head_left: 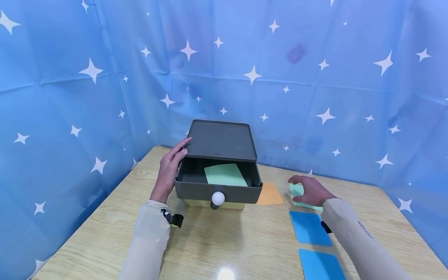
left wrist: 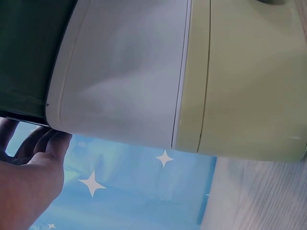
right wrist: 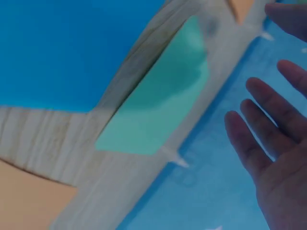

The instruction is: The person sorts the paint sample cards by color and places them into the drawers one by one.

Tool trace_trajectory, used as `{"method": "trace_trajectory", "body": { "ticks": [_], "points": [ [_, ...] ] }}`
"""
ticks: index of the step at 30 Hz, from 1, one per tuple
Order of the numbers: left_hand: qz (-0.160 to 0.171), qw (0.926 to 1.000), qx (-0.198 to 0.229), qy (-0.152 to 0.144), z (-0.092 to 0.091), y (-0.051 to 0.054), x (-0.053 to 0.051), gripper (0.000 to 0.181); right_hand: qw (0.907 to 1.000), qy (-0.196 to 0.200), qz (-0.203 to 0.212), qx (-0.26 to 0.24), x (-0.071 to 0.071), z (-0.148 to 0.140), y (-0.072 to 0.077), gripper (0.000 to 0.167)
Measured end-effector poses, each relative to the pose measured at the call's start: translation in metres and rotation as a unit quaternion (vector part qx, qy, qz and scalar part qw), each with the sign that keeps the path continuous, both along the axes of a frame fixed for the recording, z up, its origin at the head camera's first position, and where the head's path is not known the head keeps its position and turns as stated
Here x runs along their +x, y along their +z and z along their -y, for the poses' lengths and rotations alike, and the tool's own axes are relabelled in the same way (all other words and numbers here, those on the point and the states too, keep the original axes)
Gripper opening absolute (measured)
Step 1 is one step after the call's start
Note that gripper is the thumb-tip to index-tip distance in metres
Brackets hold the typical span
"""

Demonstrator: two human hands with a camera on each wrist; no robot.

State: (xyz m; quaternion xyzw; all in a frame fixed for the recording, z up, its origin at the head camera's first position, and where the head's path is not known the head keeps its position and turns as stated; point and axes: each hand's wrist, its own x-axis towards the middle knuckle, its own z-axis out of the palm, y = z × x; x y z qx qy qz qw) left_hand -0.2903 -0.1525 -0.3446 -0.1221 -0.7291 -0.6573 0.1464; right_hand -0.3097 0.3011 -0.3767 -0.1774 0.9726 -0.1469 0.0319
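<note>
Right fingers (right wrist: 244, 141): loosely parted, gripping nothing that I can see.
Green card (head_left: 296, 189): right below them; best pinched by one edge, I'd judge, then lifted straight.
Blue card (head_left: 308, 227): just on the wearer's side of those fingers; don't drag it along.
Orange card (head_left: 268, 194): to their left.
Left fingers (head_left: 179, 146): fairly straight against the box (head_left: 220, 140), holding nothing; light steadying should do.
Drawer (head_left: 196, 191): open, right of them, pale card (head_left: 225, 174) inside.

Pale wood-grain table (head_left: 105, 233) on my feed, a grey-topped drawer unit (head_left: 221, 144) standing there, an orange sheet (head_left: 269, 194) just beside it, a mint-green sheet (head_left: 296, 189), one blue sheet (head_left: 309, 228), a second blue sheet (head_left: 321, 266)
</note>
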Motion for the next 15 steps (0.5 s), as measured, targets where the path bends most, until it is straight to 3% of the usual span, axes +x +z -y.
{"method": "trace_trajectory", "body": {
  "ticks": [9,15],
  "points": [
    [-0.008,0.9999,-0.003,-0.013,-0.005,-0.002,-0.001,0.041,0.9973,-0.027,0.05,0.046,-0.011,-0.026,-0.014,0.081],
    [-0.007,1.0,-0.001,0.0,-0.003,-0.002,-0.001,0.04,0.9948,-0.042,0.075,0.055,-0.02,-0.038,-0.02,0.098]
  ]
}}
